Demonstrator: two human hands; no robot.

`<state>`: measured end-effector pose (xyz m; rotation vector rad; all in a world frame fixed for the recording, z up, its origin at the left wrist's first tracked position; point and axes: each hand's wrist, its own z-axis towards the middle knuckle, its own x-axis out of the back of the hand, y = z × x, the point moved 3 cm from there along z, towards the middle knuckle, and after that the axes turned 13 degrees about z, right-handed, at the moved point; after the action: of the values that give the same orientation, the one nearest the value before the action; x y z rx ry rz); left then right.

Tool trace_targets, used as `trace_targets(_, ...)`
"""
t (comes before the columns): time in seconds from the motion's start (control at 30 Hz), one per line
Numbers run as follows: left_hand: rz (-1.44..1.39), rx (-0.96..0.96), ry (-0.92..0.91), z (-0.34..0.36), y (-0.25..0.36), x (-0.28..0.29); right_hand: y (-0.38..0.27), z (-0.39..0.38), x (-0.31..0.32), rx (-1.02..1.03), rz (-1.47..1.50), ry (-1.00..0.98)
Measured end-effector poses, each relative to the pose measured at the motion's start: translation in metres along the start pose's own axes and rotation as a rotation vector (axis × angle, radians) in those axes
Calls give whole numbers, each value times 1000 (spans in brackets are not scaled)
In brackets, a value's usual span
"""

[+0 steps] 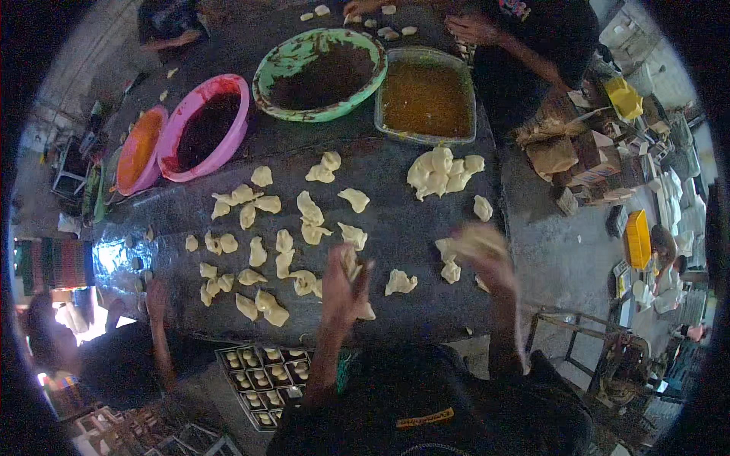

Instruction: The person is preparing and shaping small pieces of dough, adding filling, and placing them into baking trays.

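Far left to right, 4 containers are sitting on the dark surface (395, 228): orange bowl (139, 150) w/ orange filling, pink bowl (204, 128) w/ dark paste, green bowl (319, 74) w/ dark paste, clear rectangular tub (426, 95) w/ amber-brown filling. Approx 30 folded dough pieces (262, 251) are lying loose mid-surface; a dough heap (439, 172) is sitting further right. Near edge, a tray (266, 376) is holding filled moulds. Left hand (346, 285) is pinching a dough piece (351, 262). Right hand (487, 258) is blurred, closing on a dough lump (475, 239). Other people are working at the left and far sides; cluttered floor on the right.
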<state>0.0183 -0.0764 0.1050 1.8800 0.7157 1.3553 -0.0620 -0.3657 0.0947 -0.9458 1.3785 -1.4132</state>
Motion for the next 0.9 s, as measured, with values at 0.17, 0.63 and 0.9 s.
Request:
trace_targets(0.17, -133, -298, 138, 51, 73, 7, 108, 39, 22, -122, 722, 218)
trace_targets(0.63, 587, -614, 116, 96, -53, -87, 25, 160, 9, 81, 191, 325)
trace_targets(0.9, 178, -396, 161, 73, -29, -25, -106, 149, 9, 382, 900, 329)
